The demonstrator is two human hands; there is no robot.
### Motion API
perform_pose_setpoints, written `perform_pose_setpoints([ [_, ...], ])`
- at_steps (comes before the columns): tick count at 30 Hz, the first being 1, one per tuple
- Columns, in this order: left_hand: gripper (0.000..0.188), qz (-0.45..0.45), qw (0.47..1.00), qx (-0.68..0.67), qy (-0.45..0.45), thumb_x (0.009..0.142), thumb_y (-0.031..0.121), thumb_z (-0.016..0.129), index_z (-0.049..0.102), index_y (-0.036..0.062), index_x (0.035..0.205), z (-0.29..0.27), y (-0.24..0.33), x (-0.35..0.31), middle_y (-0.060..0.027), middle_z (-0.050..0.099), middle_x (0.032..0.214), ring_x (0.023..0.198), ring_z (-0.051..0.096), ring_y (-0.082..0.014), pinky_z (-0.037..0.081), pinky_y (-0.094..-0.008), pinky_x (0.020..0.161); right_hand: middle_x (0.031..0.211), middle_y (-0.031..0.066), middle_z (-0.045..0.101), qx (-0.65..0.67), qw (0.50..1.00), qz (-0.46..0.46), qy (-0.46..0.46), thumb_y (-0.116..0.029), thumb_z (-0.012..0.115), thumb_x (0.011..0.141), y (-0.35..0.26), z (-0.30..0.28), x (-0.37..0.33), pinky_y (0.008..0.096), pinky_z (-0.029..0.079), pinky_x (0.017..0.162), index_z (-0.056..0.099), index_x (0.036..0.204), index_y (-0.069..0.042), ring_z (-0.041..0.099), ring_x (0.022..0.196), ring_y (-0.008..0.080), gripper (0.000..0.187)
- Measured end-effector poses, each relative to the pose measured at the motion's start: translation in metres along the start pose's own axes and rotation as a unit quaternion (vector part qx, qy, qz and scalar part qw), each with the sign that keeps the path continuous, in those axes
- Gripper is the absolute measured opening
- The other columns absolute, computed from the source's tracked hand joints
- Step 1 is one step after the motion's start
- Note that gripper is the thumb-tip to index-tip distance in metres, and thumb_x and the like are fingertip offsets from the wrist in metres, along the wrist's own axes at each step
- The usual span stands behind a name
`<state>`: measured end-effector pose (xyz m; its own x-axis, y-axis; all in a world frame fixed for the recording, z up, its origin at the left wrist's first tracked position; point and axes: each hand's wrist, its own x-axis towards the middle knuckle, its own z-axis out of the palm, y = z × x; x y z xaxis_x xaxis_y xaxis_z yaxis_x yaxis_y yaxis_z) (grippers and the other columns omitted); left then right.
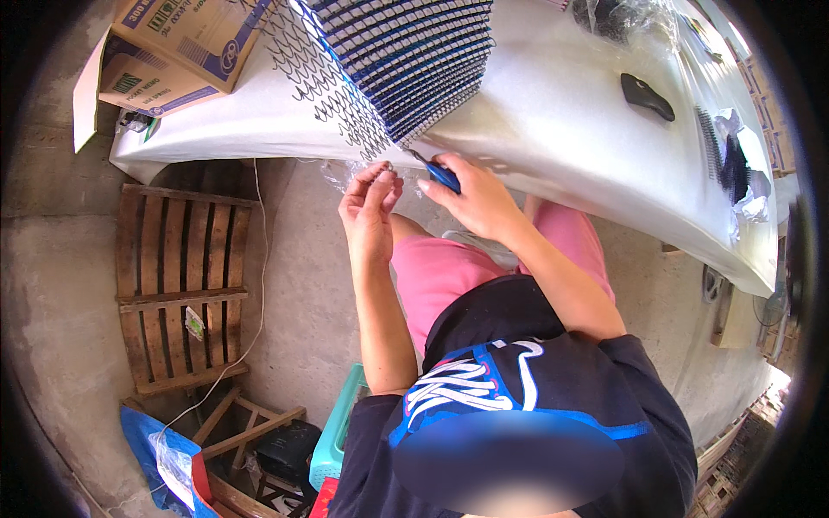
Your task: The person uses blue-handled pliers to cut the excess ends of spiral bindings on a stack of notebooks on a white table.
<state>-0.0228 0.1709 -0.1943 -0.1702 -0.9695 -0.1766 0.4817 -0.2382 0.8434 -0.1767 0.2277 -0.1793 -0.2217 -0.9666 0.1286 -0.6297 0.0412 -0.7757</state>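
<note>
My left hand [371,203] is raised at the table's front edge. Its fingertips are pinched together on something small that I cannot make out. Close beside it, my right hand [475,197] grips blue-handled pliers [444,177], whose metal tip points up and left toward the near corner of a coil-lined block. That block [414,52] lies on the table in many tight rows of black wire coils, with white and blue showing between them. Black wire coils [319,91] stick out loosely along its left side and come down close to my left fingers.
A white-covered table [535,112] spans the front. An open cardboard box [173,60] stands at its left. A black object [648,97], clear plastic wrap [643,26] and dark coils [734,160] lie to the right. A wooden pallet [183,285] and a teal crate [341,423] are at left.
</note>
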Motion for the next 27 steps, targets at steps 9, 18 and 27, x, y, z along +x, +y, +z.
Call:
perform_pose_setpoints([
  [9, 0.039, -0.023, 0.979, -0.197, -0.048, 0.091, 0.034, 0.055, 0.056, 0.0003, 0.112, 0.011, 0.004, 0.006, -0.0059, 0.059, 0.099, 0.086, 0.057, -0.0127, 0.049, -0.0249, 0.078, 0.107, 0.0073, 0.055, -0.291, 0.942, -0.108, 0.13, -0.03, 0.068, 0.08, -0.032, -0.019, -0.003, 0.0468, 0.036, 0.085, 0.054, 0.121, -0.016, 0.053, 0.1, 0.0263, 0.046],
  [18, 0.015, 0.138, 0.983, 0.113, 0.035, 0.091, 0.018, 0.066, 0.063, 0.0032, 0.095, 0.033, 0.007, 0.015, 0.0058, 0.055, 0.075, 0.062, 0.04, -0.0007, 0.03, -0.0168, 0.052, 0.097, 0.0078, 0.057, -0.25, 0.961, -0.087, 0.084, -0.029, 0.066, 0.08, -0.031, -0.011, 0.007, 0.0485, 0.043, 0.076, 0.056, 0.108, -0.013, 0.059, 0.092, 0.026, 0.034],
  [27, 0.016, 0.16, 0.973, 0.155, 0.051, 0.092, 0.019, 0.064, 0.063, 0.003, 0.093, 0.033, 0.006, 0.017, 0.0056, 0.057, 0.076, 0.06, 0.039, -0.0003, 0.028, -0.0173, 0.051, 0.095, 0.0084, 0.058, -0.203, 0.975, -0.067, 0.054, -0.025, 0.069, 0.078, -0.023, -0.012, 0.008, 0.0444, 0.047, 0.077, 0.055, 0.111, -0.014, 0.06, 0.089, 0.0279, 0.038],
])
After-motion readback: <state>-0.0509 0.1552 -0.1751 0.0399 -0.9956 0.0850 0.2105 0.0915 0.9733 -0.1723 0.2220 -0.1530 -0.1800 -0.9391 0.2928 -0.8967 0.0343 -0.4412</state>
